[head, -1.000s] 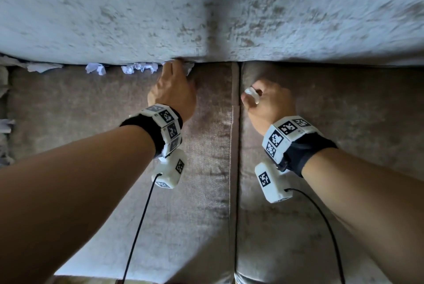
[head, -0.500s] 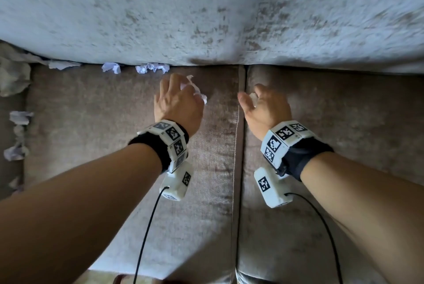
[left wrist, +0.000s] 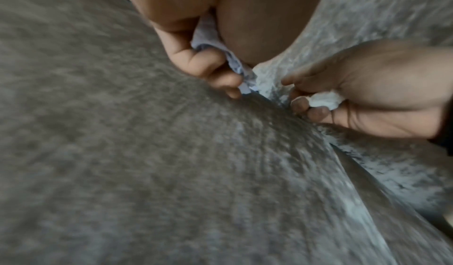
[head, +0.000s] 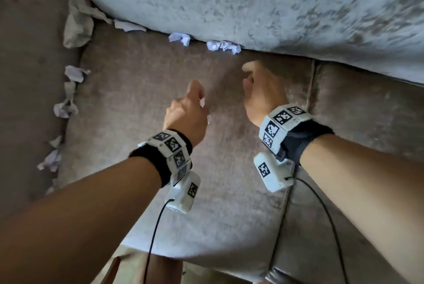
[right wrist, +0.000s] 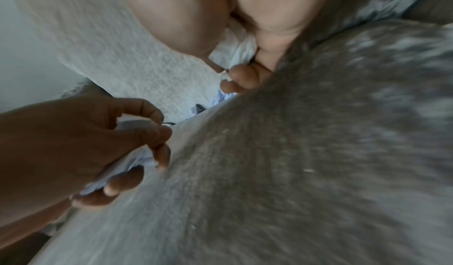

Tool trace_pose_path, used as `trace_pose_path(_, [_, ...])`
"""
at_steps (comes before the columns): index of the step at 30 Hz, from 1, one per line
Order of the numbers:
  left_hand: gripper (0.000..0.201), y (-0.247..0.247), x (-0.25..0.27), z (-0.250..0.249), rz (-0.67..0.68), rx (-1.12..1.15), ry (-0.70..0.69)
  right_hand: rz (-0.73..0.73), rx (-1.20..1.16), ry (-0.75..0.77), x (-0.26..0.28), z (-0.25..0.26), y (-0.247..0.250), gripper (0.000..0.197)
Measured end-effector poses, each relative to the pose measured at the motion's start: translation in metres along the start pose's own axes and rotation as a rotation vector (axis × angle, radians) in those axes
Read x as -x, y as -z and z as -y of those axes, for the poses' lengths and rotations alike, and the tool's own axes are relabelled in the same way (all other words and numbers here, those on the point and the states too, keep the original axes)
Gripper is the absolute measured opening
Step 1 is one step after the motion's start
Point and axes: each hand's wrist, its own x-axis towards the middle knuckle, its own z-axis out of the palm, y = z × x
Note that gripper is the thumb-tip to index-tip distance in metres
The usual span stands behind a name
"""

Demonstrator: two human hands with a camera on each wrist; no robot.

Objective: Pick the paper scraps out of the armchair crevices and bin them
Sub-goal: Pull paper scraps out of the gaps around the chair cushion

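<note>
Holding scraps in both fists: left hand (head: pixel 185 114) is curling its fingers around a paper scrap (left wrist: pixel 235 69), right hand (head: pixel 261 95) is clenching a white wad (right wrist: pixel 235 42). Both are hovering over the seat cushion (head: pixel 229 192). More scraps (head: pixel 223 46) are sitting in the back crevice at 12 o'clock and along the 9 o'clock side crevice (head: pixel 68 104). Collecting step is ongoing; next move likely calls for grabbing more or finding the bin, which is not in view.

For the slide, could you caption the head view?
Both hands, left hand and right hand, hold paper scraps above the seat cushion.
</note>
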Motion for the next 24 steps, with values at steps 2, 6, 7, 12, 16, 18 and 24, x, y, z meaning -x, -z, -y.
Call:
trace_pose_path(2, [0.011,0.01,-0.005,0.017,0.033,0.037,0.007,-0.028,-0.009,-0.014,-0.011,0.018,-0.011,0.04])
trace_pose_path(6, [0.025,0.034,-0.017,0.053,0.061,0.1,0.027,-0.087,-0.013,-0.136,-0.049,0.046,-0.035,0.052])
trace_pose_path(7, [0.028,0.04,-0.02,0.06,0.085,0.114,0.043,-0.114,-0.01,-0.165,-0.058,0.051,-0.039,0.052])
trace_pose_path(12, [0.033,0.054,-0.032,0.089,0.178,0.201,0.031,-0.206,0.144,-0.213,-0.079,0.062,-0.055,0.034])
trace_pose_path(16, [0.035,0.051,-0.035,0.094,0.205,0.206,0.004,-0.195,0.201,-0.197,-0.086,0.065,-0.06,0.028])
trace_pose_path(18, [0.035,0.049,-0.036,0.091,0.202,0.187,0.006,-0.168,0.216,-0.207,-0.089,0.065,-0.059,0.026])
trace_pose_path(24, [0.034,0.053,-0.041,0.081,0.226,0.142,-0.001,-0.099,0.199,-0.288,-0.091,0.064,-0.055,0.024])
